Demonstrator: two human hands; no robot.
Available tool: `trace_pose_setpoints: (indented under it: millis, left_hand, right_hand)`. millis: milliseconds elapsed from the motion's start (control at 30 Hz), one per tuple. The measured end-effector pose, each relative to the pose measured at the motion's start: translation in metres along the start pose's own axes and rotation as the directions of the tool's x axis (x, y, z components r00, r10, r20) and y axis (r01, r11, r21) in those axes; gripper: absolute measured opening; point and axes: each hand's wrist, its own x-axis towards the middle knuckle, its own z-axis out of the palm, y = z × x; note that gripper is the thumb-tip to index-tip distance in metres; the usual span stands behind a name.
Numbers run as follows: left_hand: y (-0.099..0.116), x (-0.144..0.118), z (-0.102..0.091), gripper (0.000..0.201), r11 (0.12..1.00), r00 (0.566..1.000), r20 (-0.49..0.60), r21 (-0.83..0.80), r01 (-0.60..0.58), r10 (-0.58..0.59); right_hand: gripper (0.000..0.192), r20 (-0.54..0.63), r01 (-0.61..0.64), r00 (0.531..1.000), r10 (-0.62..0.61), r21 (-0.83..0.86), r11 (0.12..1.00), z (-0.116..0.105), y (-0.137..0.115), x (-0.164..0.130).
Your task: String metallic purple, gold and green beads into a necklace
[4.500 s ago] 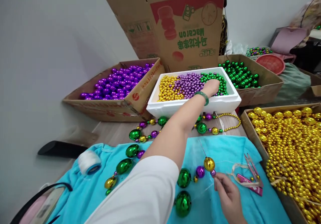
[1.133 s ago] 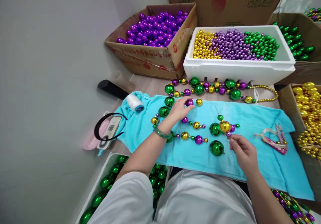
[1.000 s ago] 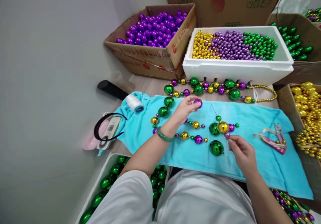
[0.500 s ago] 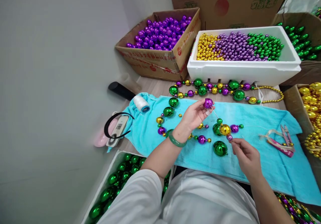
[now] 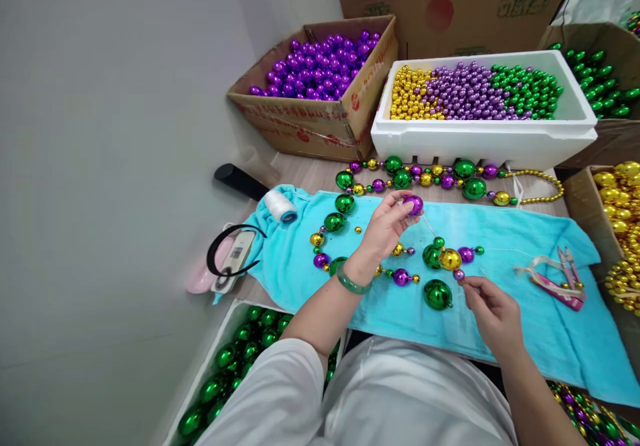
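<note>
My left hand [image 5: 385, 229] pinches one purple bead [image 5: 414, 204], half hidden by fingertips; my right hand [image 5: 493, 313] nips a barely visible thread below three strung beads [image 5: 450, 259].

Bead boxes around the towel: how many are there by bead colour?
Purple bead box: 1
Green bead boxes, one far right and one by the left knee: 2
Gold bead box: 1
White foam box with gold, purple and green: 1
Total: 5
</note>
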Motion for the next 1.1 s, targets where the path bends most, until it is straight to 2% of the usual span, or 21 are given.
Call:
trace_pose_setpoints:
  millis: [133,467,533,700,767,967,1100]
  left_hand:
    - [-0.002,-0.001,0.002,0.031,0.994,0.995,-0.013,0.055,-0.095,0.096]
    - [0.0,0.002,0.0,0.027,0.995,0.996,0.004,-0.052,0.089,-0.089]
    - [-0.002,0.001,0.0,0.031,0.995,0.995,0.027,-0.034,0.095,-0.094]
    - [-0.011,-0.004,0.004,0.052,0.993,0.998,0.068,0.122,0.01,-0.018]
    - [-0.014,-0.006,0.007,0.054,0.989,0.996,0.083,0.148,0.016,-0.029]
    - [-0.016,-0.008,0.011,0.053,0.996,0.994,0.086,0.061,0.059,-0.064]
    - [-0.017,-0.007,0.011,0.042,0.993,0.986,0.114,0.0,0.121,-0.12]
  right_hand:
    - [0.023,-0.015,0.005,1.0,-0.005,-0.013,1.0,0.0,0.001,0.0]
    - [0.023,-0.011,0.006,1.0,-0.006,-0.002,1.0,0.0,-0.001,0.002]
    - [0.022,-0.01,0.003,1.0,-0.004,-0.003,1.0,0.0,0.0,0.002]
    - [0.023,-0.016,0.007,1.0,-0.007,-0.008,1.0,0.0,0.003,0.003]
    - [0.024,-0.029,0.007,1.0,-0.008,-0.01,1.0,0.0,0.004,0.003]
    - [0.023,-0.041,-0.015,0.999,0.017,0.026,1.0,-0.002,0.006,0.004]
    - [0.022,-0.014,-0.021,1.0,0.022,0.084,0.996,-0.005,0.004,0.005]
